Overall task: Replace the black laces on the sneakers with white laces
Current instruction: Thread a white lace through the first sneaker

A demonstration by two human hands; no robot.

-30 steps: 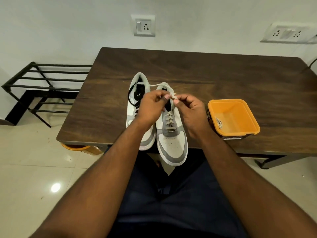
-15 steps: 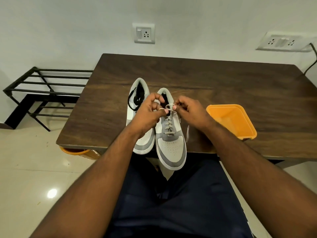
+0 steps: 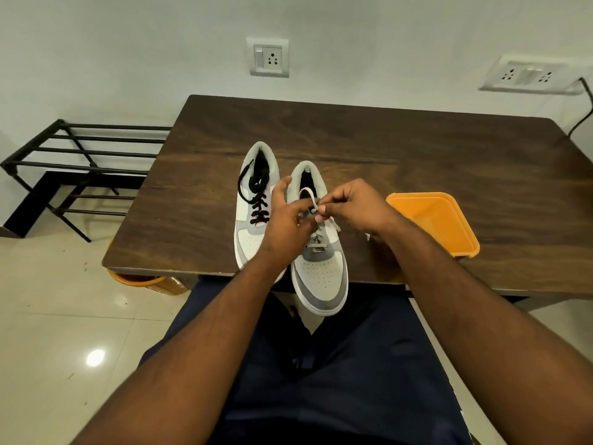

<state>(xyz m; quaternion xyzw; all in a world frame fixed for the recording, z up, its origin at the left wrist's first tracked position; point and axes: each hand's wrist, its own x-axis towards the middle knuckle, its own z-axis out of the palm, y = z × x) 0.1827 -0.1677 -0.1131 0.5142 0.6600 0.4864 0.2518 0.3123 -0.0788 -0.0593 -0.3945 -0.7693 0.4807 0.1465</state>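
Note:
Two grey and white sneakers stand side by side at the near edge of the dark wooden table (image 3: 385, 149). The left sneaker (image 3: 253, 232) carries black laces (image 3: 258, 205), loose at the top. The right sneaker (image 3: 321, 268) is threaded with a white lace (image 3: 316, 242), and its toe sticks out over the table edge. My left hand (image 3: 287, 220) and my right hand (image 3: 356, 203) meet over its upper eyelets, each pinching part of the white lace. A small loop of lace arches up between my fingertips.
An orange plastic tub (image 3: 433, 223) stands on the table just right of my right hand. A black metal rack (image 3: 80, 162) stands on the floor at the left. An orange bucket (image 3: 141, 279) shows under the table's left corner. Wall sockets (image 3: 269, 57) are behind.
Both hands have lowered toward the right sneaker's tongue, and the long strand held up earlier is now a short loop. The view has tilted down a little.

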